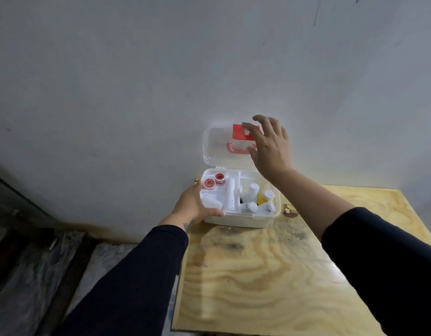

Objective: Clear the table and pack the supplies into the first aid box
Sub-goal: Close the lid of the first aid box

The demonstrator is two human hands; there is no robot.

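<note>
A white plastic first aid box (236, 220) stands at the far left corner of the wooden table (270, 275), against the wall. Its clear lid (215, 147), with a red label and pink handle, stands upright. Inside lie two red tape rolls (214, 180), a white bandage roll (229, 194), small white bottles (253, 190) and a yellow bottle (261, 196). My left hand (194, 202) grips the box's left front edge. My right hand (270, 145) hovers with fingers spread in front of the lid's right side, holding nothing.
A small brown scrap (289, 210) lies on the table just right of the box. The grey wall is directly behind. Left of the table, the floor (40, 275) is covered with plastic sheeting.
</note>
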